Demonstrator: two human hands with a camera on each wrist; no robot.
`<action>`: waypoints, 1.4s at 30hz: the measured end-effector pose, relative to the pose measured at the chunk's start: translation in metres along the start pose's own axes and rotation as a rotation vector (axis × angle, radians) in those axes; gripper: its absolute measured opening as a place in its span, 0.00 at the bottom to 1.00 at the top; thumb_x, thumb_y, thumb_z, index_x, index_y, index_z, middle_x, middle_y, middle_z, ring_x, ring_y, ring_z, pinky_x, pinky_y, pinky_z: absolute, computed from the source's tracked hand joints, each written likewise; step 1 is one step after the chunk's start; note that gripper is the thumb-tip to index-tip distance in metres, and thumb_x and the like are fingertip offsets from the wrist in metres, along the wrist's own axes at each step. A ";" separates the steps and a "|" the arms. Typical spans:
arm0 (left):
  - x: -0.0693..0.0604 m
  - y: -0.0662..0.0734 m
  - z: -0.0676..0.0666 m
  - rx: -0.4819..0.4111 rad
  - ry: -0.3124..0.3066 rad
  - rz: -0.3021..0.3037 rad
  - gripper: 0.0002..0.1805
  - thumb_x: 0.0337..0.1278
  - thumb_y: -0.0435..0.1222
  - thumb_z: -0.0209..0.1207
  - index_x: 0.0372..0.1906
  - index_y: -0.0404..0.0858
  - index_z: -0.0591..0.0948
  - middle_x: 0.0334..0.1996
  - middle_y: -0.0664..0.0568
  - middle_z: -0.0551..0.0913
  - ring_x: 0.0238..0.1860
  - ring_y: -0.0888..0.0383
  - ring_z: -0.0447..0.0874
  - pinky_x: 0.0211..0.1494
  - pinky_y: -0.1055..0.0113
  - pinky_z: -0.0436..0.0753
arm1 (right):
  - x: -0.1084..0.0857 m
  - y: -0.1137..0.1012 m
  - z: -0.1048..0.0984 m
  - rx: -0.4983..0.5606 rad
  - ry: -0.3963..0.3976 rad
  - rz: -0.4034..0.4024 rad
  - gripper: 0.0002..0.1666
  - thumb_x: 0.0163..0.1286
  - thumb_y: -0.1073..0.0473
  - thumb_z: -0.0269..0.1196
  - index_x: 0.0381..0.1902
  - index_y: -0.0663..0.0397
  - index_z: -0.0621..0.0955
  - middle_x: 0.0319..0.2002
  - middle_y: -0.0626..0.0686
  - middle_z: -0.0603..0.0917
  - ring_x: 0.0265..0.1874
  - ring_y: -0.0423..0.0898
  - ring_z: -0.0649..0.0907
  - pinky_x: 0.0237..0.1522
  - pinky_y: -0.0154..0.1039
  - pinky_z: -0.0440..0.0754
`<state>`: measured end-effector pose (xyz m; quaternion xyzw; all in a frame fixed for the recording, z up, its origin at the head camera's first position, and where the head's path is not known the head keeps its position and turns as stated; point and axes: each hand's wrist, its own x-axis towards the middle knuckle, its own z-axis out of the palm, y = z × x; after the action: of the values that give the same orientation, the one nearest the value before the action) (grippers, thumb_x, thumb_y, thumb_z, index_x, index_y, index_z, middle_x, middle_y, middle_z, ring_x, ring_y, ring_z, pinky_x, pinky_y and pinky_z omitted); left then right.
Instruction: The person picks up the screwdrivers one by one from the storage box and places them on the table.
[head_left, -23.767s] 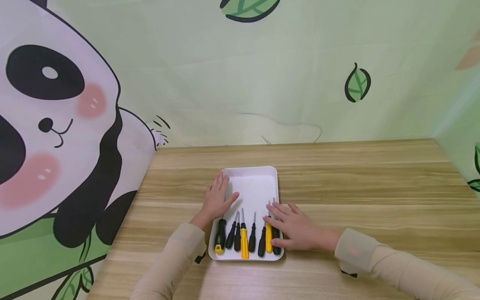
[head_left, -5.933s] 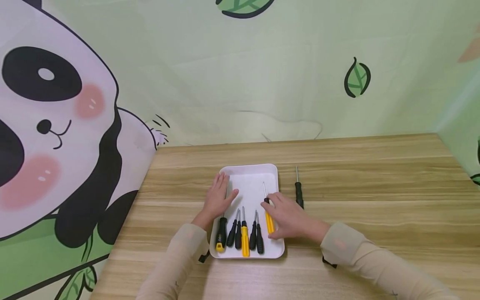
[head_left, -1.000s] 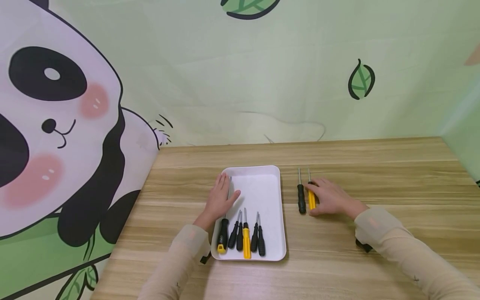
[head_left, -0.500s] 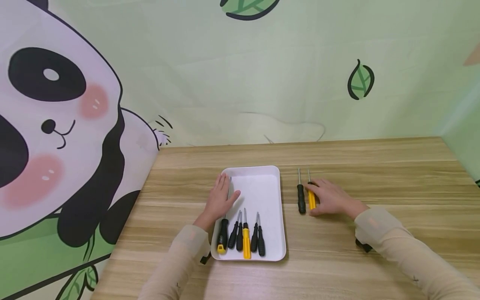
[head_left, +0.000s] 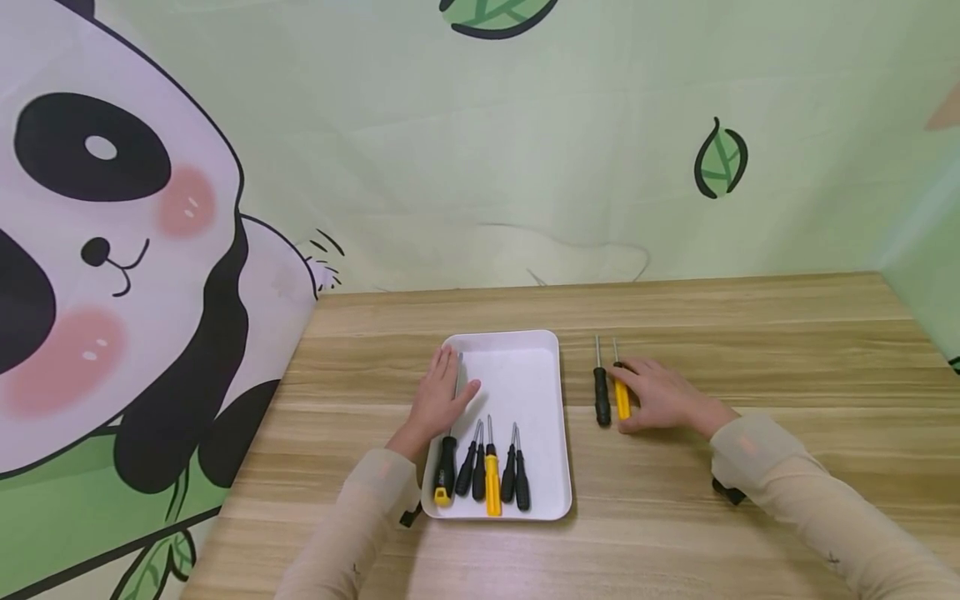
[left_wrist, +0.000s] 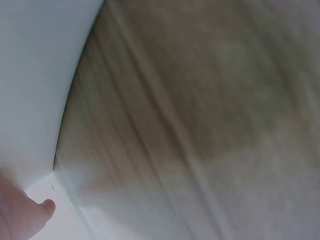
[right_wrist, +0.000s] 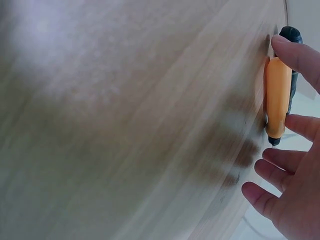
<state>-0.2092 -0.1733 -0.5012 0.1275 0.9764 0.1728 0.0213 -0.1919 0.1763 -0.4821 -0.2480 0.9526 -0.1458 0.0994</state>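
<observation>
My left hand (head_left: 437,398) lies flat with spread fingers along the left rim of a white tray (head_left: 517,367); its thumb reaches inside. Within the tray, several screwdrivers stand in a row, handles toward me: a large black one with a yellow butt (head_left: 444,467), smaller black ones and a yellow-handled screwdriver (head_left: 492,483). To the right of the tray, my right hand (head_left: 663,398) holds another yellow-handled screwdriver (right_wrist: 278,95) on the table, thumb by its butt, index finger near the other end. Just left of it lies a black screwdriver (head_left: 602,398), parallel and apart.
The wood-grain table (head_left: 787,367) extends on both sides of the tray. Behind it hangs a pale green backdrop (head_left: 570,125) with a printed panda (head_left: 217,283) and leaves. Both forearms come in from the front edge.
Since the oldest frame, a black and a yellow-handled screwdriver have moved from the tray's right side onto the table. Over the last second, both hands have stayed in place.
</observation>
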 end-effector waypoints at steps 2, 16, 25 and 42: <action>0.000 -0.001 0.000 -0.015 0.005 0.006 0.40 0.61 0.56 0.39 0.67 0.31 0.47 0.69 0.43 0.41 0.70 0.48 0.37 0.69 0.53 0.48 | 0.000 0.000 -0.001 0.004 -0.002 0.003 0.50 0.44 0.42 0.66 0.63 0.55 0.64 0.63 0.65 0.61 0.60 0.62 0.61 0.53 0.64 0.63; 0.000 -0.003 0.000 -0.046 0.028 0.024 0.41 0.60 0.56 0.40 0.66 0.30 0.48 0.69 0.42 0.42 0.70 0.48 0.37 0.69 0.53 0.47 | -0.001 -0.004 -0.004 -0.048 0.073 -0.063 0.48 0.46 0.40 0.65 0.62 0.57 0.65 0.63 0.66 0.59 0.61 0.63 0.60 0.56 0.62 0.61; 0.000 -0.001 -0.001 0.004 0.009 0.016 0.41 0.61 0.56 0.39 0.67 0.30 0.48 0.69 0.42 0.42 0.70 0.47 0.39 0.69 0.53 0.49 | -0.004 -0.020 -0.008 -0.064 0.123 -0.125 0.44 0.50 0.41 0.63 0.61 0.57 0.66 0.63 0.65 0.60 0.62 0.63 0.60 0.57 0.62 0.61; 0.000 0.000 -0.001 -0.002 0.009 0.013 0.40 0.61 0.55 0.40 0.67 0.30 0.49 0.69 0.42 0.42 0.70 0.47 0.38 0.69 0.53 0.49 | -0.005 -0.048 -0.009 -0.077 0.187 -0.257 0.41 0.52 0.42 0.62 0.60 0.57 0.67 0.63 0.63 0.61 0.62 0.63 0.60 0.60 0.59 0.59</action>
<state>-0.2091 -0.1737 -0.5004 0.1332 0.9755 0.1743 0.0160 -0.1691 0.1407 -0.4577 -0.3566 0.9231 -0.1430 -0.0187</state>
